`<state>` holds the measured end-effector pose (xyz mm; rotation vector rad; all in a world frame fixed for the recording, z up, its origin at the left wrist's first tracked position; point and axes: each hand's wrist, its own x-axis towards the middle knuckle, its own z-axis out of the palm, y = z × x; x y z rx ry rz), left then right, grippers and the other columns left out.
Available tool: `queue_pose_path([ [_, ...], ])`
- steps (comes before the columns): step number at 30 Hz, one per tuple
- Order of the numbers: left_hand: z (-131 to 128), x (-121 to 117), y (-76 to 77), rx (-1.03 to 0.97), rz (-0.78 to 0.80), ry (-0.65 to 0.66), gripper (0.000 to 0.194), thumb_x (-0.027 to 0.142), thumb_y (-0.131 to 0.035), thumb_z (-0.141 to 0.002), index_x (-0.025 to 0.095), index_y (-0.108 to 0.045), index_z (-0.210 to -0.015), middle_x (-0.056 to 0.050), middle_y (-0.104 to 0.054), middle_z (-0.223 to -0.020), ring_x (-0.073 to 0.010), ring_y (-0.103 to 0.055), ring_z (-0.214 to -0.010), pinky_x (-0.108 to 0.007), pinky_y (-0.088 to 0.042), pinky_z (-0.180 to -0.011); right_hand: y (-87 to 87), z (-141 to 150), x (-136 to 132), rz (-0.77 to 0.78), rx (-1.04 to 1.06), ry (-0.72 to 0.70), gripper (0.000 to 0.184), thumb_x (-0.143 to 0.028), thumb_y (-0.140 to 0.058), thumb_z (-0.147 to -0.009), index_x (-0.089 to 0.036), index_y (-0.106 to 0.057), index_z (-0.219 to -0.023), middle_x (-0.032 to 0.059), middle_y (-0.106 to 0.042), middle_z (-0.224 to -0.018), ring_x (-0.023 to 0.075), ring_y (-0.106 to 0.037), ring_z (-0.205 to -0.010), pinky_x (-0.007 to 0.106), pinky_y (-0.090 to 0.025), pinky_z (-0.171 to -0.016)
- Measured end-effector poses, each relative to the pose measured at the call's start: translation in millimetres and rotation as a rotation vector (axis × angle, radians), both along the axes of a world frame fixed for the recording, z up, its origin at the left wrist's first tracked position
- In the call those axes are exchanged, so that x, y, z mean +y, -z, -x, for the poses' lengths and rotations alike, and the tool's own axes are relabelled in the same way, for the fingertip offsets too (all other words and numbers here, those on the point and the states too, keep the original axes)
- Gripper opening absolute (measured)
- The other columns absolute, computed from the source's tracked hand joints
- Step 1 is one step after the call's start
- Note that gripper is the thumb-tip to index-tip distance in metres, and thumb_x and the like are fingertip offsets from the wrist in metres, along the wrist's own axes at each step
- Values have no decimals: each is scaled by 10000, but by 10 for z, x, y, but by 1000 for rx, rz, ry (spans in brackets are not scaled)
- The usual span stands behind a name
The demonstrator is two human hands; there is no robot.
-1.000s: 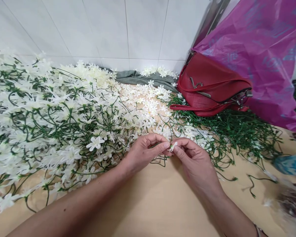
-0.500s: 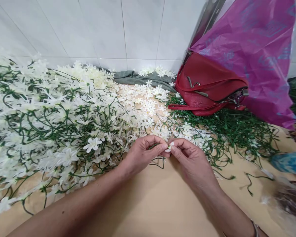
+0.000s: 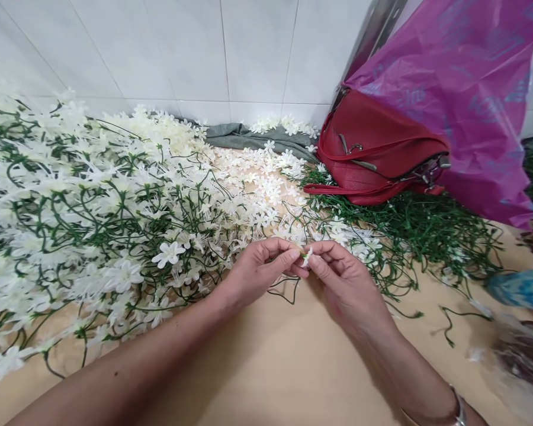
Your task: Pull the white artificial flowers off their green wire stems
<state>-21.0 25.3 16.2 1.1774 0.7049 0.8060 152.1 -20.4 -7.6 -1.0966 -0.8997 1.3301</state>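
My left hand (image 3: 257,275) and my right hand (image 3: 344,284) meet fingertip to fingertip above a tan tabletop (image 3: 266,367). Between them sits a small white artificial flower (image 3: 307,255), pinched by my right thumb and forefinger. My left fingers pinch a thin green stem (image 3: 288,284) that trails down onto the table. A big heap of white flowers on green stems (image 3: 93,201) fills the left side. Loose white blossoms (image 3: 266,177) lie just beyond my hands.
A red handbag (image 3: 377,157) lies at the back right against a purple plastic bag (image 3: 462,100). Bare green stems (image 3: 426,236) spread below the bag. A grey cloth (image 3: 249,137) lies along the white tiled wall. A blue object (image 3: 522,289) sits at the right edge.
Both hands stay together and have shifted slightly up with the flower; the view has drifted a little.
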Motion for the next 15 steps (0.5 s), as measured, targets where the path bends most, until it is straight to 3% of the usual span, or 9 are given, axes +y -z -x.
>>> queue_pose_path([
  [15,14,-18,8,92,-89,-33,233,356,-699,-923,141,-691,-832,-62,-786,-760,-151,-733,-746,-261,-574,-770,3,-9,-10,11,-60,35,255,-453,-880,-776,-251,-734,-828,-20,-686,-809,151,-568,-776,291,-423,-761],
])
